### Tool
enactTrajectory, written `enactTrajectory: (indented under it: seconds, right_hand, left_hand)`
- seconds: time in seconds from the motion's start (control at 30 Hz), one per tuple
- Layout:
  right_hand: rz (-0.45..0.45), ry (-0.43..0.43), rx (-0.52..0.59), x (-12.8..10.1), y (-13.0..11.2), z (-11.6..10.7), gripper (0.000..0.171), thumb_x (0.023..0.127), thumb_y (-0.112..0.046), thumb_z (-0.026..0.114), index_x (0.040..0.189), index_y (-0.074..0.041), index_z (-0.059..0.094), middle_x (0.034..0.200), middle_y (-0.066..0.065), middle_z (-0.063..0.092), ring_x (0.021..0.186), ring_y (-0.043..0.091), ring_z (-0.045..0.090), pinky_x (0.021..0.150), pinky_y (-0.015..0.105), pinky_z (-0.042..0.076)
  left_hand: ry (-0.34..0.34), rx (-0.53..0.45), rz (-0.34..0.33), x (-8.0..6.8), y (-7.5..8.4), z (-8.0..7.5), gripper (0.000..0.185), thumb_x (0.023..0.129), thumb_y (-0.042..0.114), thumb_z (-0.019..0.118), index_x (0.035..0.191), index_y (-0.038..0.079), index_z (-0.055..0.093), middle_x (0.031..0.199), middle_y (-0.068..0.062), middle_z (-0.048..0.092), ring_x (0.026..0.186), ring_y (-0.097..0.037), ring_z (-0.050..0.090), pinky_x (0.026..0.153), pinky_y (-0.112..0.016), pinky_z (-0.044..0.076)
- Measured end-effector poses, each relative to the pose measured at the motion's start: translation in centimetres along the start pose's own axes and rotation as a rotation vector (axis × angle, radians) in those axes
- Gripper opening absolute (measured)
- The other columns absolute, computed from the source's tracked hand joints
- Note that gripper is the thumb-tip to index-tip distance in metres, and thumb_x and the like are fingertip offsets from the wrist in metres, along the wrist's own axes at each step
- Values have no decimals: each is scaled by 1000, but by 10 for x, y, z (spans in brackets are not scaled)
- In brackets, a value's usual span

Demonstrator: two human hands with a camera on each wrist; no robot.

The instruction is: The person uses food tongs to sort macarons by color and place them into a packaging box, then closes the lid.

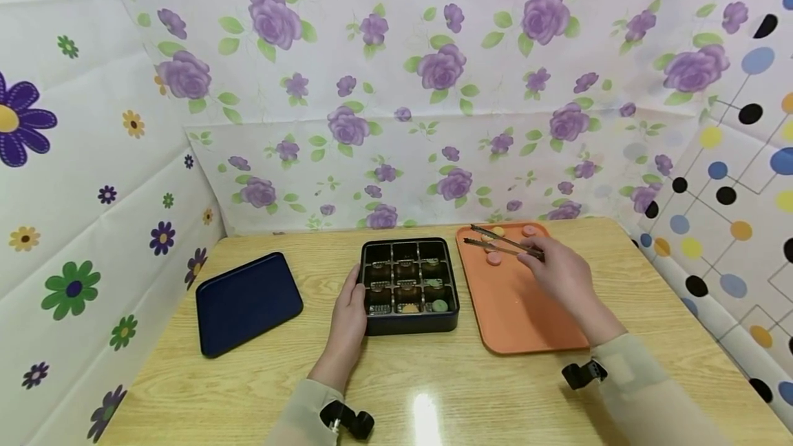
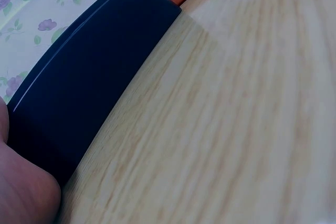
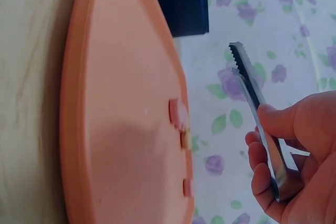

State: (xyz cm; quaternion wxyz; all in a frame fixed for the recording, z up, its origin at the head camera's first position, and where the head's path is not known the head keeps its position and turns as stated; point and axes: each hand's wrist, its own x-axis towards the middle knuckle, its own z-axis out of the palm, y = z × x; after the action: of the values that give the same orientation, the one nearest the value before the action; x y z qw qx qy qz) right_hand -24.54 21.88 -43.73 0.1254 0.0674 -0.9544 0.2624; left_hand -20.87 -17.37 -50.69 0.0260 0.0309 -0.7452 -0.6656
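Gripping a pair of long metal tongs [image 1: 503,242], the right hand [image 1: 560,272] is held above the far half of the flat orange plastic tray [image 1: 520,315], and the tongs are pinched between thumb and curled fingers [image 3: 273,153]. The long axis of the tongs runs from the hand away and to the left, so that the serrated tips are aimed toward the tray's far left corner. Small round pink discs [image 1: 493,258] lie on the tray there; the nearest one is seen just below the tong blades, slightly nearer the person than the tips, and another disc [image 1: 529,230] sits further back by the far rim. Whether the tips touch any disc cannot be told.

The black square plastic box with nine compartments [image 1: 409,285] stands just left of the tray, with small pieces already lying in several cells. Its left wall is steadied by the left hand [image 1: 350,315], whose fingers are laid loosely against the side. The discs are therefore much nearer the right hand than the left. A dark blue rectangular tray [image 1: 246,303] rests well apart on the left of the pale wooden surface [image 1: 434,391].
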Motion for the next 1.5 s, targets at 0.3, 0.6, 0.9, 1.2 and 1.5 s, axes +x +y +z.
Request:
enactTrajectory:
  seconds: [0.3,0.6,0.9,1.2,1.5]
  right_hand:
    - [59,-21,-45,12,14,-2,33,111,-26,72,137,-6,75,123,22,77,107,41,74,75,54,58]
    - [86,-27,-100,22,27,0,35,112,-27,70,139,-5,73,117,21,77,92,36,73,67,49,56]
    - [111,-1,-113,27,47,-1,32,112,-27,70,133,-3,75,113,19,78,85,32,72,65,49,56]
    - [170,-31,-122,31,61,0,35,113,-30,68,134,-2,73,104,16,77,76,27,67,58,43,50]
    - [198,-81,-118,36,65,0,35,114,-29,66,134,-2,71,108,19,77,77,28,68,59,44,51]
  left_hand:
    - [0,0,2,0,0,0,57,123,29,32,179,22,23,184,-7,17,168,-36,13,133,-62,17]
    - [-2,1,2,0,0,-1,57,123,29,31,179,21,22,184,-9,16,168,-38,14,133,-64,17]
    - [-15,-8,-10,0,-1,-1,57,123,29,31,179,22,22,184,-6,15,169,-35,12,133,-63,17]
    - [-19,-6,-5,0,-1,-2,57,123,29,31,179,21,21,184,-8,15,168,-37,12,133,-64,17]
    - [-20,-12,-5,-1,-1,-2,57,123,29,32,179,21,22,184,-8,15,168,-38,12,133,-65,17]
